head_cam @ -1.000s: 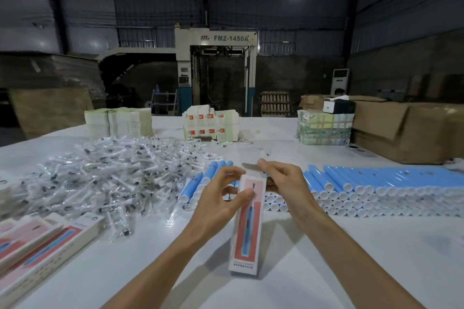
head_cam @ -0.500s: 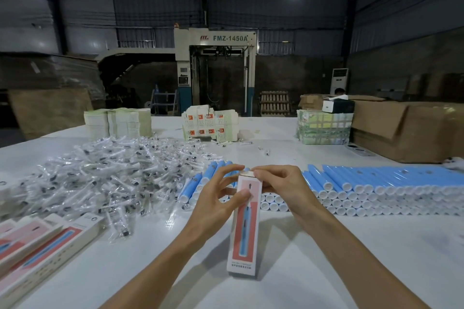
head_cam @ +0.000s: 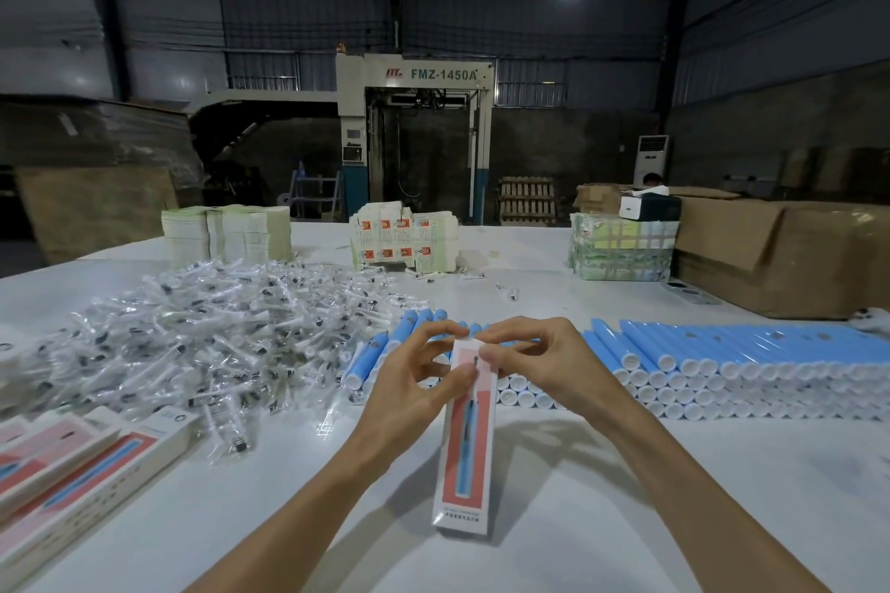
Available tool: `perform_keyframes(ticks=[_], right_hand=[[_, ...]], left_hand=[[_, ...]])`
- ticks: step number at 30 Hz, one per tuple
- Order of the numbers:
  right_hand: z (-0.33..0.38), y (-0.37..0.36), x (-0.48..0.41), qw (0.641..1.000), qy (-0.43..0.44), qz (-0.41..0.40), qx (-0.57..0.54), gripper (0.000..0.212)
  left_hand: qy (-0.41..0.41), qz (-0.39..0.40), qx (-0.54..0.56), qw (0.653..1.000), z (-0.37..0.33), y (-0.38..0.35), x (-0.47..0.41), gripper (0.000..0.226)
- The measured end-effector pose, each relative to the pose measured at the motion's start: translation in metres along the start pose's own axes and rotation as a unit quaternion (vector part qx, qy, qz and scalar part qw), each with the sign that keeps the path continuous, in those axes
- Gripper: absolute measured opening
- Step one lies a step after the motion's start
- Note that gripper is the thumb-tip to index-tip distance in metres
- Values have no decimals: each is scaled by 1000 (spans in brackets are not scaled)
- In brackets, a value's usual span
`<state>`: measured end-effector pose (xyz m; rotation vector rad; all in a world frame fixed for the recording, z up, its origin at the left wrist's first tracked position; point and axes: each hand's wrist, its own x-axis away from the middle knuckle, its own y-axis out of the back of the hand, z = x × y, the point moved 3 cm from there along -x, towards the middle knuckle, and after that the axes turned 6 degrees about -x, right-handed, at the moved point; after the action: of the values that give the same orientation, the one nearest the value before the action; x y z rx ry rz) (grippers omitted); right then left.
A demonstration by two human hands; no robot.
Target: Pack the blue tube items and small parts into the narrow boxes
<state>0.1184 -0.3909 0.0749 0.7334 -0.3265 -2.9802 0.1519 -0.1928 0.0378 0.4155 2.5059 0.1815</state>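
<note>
From my head camera, I hold one narrow box [head_cam: 466, 438] in front of me, just above the white table [head_cam: 650, 506]. It is a slim white carton with a salmon-pink front panel, a blue tube printed down its middle and a line of small print near the bottom. My left hand [head_cam: 414, 392] grips its upper part, thumb on the front face and fingers curled behind. My right hand [head_cam: 539, 366] pinches the top end with thumb and fingertips, where the flap sits; I cannot tell whether that flap is fully tucked in.

Behind my hands, the blue tubes [head_cam: 722, 352] lie stacked in a long row with their white caps facing me, running off toward the right edge. To the left spreads a heap of small parts in clear bags [head_cam: 192, 342], and nearer me at the left edge lie several filled boxes [head_cam: 72, 462] side by side. The bare tabletop is in front of me and to my right, between my forearms and the tube row. A big cardboard carton [head_cam: 794, 255] closes off the far right corner.

The box's long axis runs away from me, almost upright in the picture, top end toward the tubes and slightly right, bottom end toward my body.
</note>
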Motion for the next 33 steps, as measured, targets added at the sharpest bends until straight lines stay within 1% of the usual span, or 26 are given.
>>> perform_keyframes(ticks=[2,5,8,10,12,15,17,18,19,21,22,24,26,27,28,30,31,33], right_hand=[[-3,-1,-2,999,13,-22,23,7],[-8,-1,-3,999,19,-35,9,4],[-13,-2,-4,999,23,-41,-15,7],[-18,-4,-5,998,26,-51,-3,8],[-25,-11,-5,997,24,-70,37,14],[-32,-30,2,988,-9,-103,112,41],[-34,-46,8,975,-34,-98,199,60],[-35,-52,11,963,-39,-82,252,65],[-35,-59,13,952,-35,-59,299,67],[-35,-69,18,937,-9,-19,349,59],[-34,-70,20,935,8,-17,355,53],[-29,-65,26,937,23,-34,346,42],[-25,-47,36,934,14,-61,352,42],[-25,-33,43,928,8,-76,364,44],[-25,-16,51,923,0,-97,373,46],[-23,27,73,909,-19,-154,388,48],[-22,51,86,895,-27,-182,407,47],[-18,102,115,851,-48,-227,472,46]], left_hand=[[-2,-2,5,1000,0,3,0,35],[3,-4,8,1000,0,4,-1,33],[1,-11,10,1000,2,2,-2,29],[1,-17,19,1000,4,1,-2,24],[11,-38,13,999,10,0,-1,23],[50,-104,5,993,20,2,-2,27],[76,-154,3,985,26,7,-4,31],[84,-175,3,981,28,11,-4,32],[89,-192,7,977,29,14,-5,33],[95,-210,35,972,31,18,-5,33],[94,-206,49,973,32,18,-4,33],[85,-172,57,980,34,13,-4,34],[80,-124,36,988,36,4,-2,43],[66,-108,2,992,36,0,-1,50],[40,-95,-47,994,36,-3,1,52],[-33,-59,-140,988,36,-9,5,41],[-72,-34,-185,980,36,-13,6,36],[-142,6,-273,951,37,-20,9,35]])
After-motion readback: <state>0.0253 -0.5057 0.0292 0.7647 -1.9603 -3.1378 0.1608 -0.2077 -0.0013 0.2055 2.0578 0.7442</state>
